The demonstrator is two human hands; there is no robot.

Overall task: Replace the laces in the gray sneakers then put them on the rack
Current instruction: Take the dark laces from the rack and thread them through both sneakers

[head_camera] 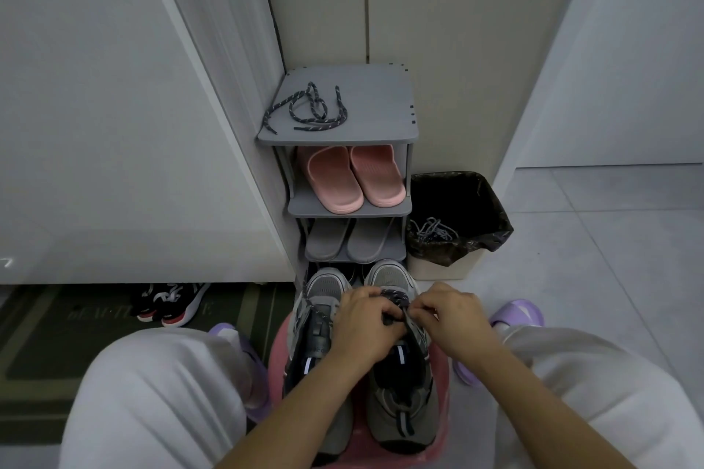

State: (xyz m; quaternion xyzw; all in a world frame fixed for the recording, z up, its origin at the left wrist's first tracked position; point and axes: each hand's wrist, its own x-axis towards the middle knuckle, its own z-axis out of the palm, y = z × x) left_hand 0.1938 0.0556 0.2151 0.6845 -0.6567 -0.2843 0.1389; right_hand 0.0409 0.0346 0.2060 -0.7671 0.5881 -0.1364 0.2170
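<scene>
Two gray sneakers stand side by side on a pink stool (276,362) between my knees. The left sneaker (322,301) has a dark lace hanging loose at its side. Over the right sneaker (396,407), my left hand (365,324) and my right hand (449,320) each pinch part of a dark speckled lace (394,297) near the upper eyelets. A second dark speckled lace (308,108) lies coiled on the top shelf of the gray shoe rack (381,103).
The rack holds pink slippers (354,179) and gray slippers (350,240) on lower shelves. A bin with a black liner (457,217), right of the rack, holds pale old laces (432,230). Black-and-red shoes (171,303) lie on a dark mat at left.
</scene>
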